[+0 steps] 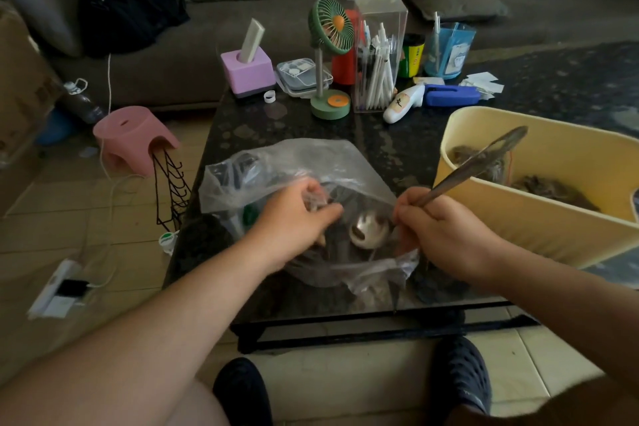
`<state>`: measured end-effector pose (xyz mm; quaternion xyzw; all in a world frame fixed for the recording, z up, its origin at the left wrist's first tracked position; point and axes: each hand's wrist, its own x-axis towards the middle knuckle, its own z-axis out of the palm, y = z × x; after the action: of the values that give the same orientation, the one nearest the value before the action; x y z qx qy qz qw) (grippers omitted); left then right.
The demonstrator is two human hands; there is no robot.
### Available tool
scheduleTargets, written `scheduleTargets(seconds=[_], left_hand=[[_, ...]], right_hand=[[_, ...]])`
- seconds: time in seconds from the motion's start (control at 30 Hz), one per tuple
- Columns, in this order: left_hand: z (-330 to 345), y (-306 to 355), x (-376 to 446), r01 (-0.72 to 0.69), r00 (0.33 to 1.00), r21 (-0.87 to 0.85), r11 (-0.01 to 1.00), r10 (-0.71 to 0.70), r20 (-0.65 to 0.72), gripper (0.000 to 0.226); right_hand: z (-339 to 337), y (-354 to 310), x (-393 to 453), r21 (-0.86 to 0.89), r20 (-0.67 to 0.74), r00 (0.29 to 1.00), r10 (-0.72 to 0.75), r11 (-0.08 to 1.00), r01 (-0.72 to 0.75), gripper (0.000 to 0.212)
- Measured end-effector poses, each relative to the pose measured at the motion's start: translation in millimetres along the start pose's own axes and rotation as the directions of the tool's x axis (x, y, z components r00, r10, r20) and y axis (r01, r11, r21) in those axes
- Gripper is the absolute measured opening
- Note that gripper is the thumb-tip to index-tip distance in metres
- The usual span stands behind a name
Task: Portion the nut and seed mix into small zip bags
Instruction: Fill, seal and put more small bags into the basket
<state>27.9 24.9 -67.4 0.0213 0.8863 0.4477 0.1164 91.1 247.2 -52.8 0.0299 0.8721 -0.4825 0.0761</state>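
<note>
A large clear plastic bag [311,162] lies crumpled on the near part of the black table [397,145]. My left hand [297,218] pinches the bag's upper film near its mouth. My right hand [446,232] grips the handle of a metal spoon [484,162]; the handle slants up to the right, and the shiny spoon bowl shows through the plastic between my hands. To the right stands a yellow tub [539,228] with brownish nut and seed mix [549,187] in its bottom. What else is in the bag is blurred.
The far half of the table is crowded: a green desk fan [330,55], a pink tissue box [247,74], a clear box of pens [378,55], a blue container [447,52] and a blue stapler [451,95]. A pink stool [133,135] and a power strip [57,287] sit on the floor at left.
</note>
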Motion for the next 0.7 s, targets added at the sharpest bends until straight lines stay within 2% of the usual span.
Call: scheduleTargets(seconds=[0.13,0.23,0.37,0.47,0.57,0.7], left_hand=[[-34,2,-2,-0.061,0.998,-0.246,0.967,0.052,-0.042,0.023],[-49,-2,-7,-0.108,0.994,-0.248,0.963,0.102,-0.035,0.023],[-41,-13,-10,-0.097,0.995,-0.063,0.993,0.098,0.018,0.030],[-24,-20,-13,-0.083,0.995,0.116,0.990,0.076,0.064,0.032],[-10,-29,-16,-0.099,0.990,0.227,0.969,0.073,0.121,0.031],[-5,-34,-15,-0.157,0.983,0.339,0.928,0.114,0.143,0.039]], right_hand=[[-4,-18,-3,-0.080,-0.014,0.994,-0.113,0.991,0.111,0.026],[2,-31,-6,-0.258,0.024,0.970,-0.241,0.936,0.239,0.024],[18,-40,-2,-0.276,0.105,0.946,-0.306,0.905,0.323,0.023],[28,-38,2,-0.369,0.159,0.936,-0.315,0.860,0.352,0.024],[32,-31,5,-0.450,0.202,0.921,-0.333,0.804,0.389,0.024],[41,-23,3,-0.524,0.183,0.902,-0.392,0.737,0.427,0.045]])
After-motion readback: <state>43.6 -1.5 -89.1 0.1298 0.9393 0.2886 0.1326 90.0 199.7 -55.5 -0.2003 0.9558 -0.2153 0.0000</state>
